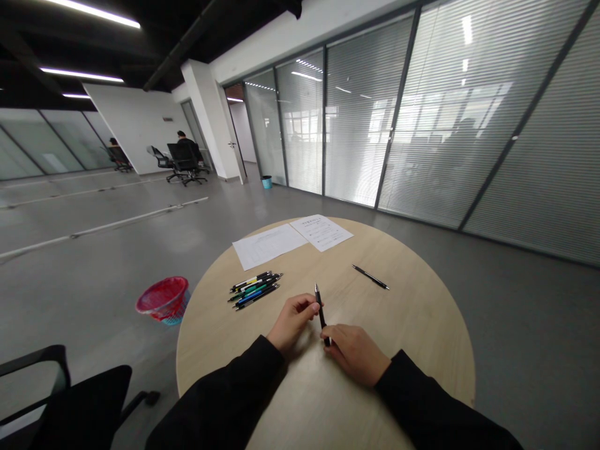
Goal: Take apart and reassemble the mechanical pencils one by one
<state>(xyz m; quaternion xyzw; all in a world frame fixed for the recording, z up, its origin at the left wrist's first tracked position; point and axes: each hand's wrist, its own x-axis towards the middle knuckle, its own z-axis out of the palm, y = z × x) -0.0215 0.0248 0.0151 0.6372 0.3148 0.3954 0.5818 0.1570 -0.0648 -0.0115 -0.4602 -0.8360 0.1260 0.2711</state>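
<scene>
A black pen [321, 315] with a silver tip points away from me, held between both hands over the round wooden table [412, 362]. My left hand [294, 320] pinches it near the tip end with thumb and fingers. Around its rear end close the fingers of my right hand [356, 350]. Another black pen [370, 277] lies apart on the right side of the table. To the left of my hands sits a loose pile of several pens [255, 289], with black, green, blue, yellow and white parts.
Two printed paper sheets [269, 244] lie at the table's far side. A bin with a red liner [164, 297] stands on the floor at left, near a black chair [84, 400]. Farther back, a person [187, 140] sits among office chairs.
</scene>
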